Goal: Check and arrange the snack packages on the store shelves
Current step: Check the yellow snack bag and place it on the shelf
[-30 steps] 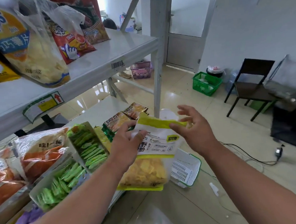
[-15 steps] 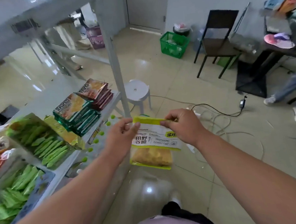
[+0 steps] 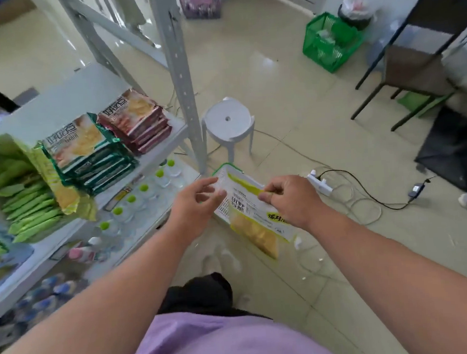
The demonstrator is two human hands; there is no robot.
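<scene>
Dangling now from right hand (image 3: 289,200) only: snack bag (image 3: 255,222).

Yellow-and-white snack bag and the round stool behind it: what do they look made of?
The snack bag, pinched by the right hand, looks like thin glossy plastic film: it hangs limp, with a clear window showing yellow pieces. The stool looks like moulded white plastic, smooth and matte, apparently one piece.
</scene>
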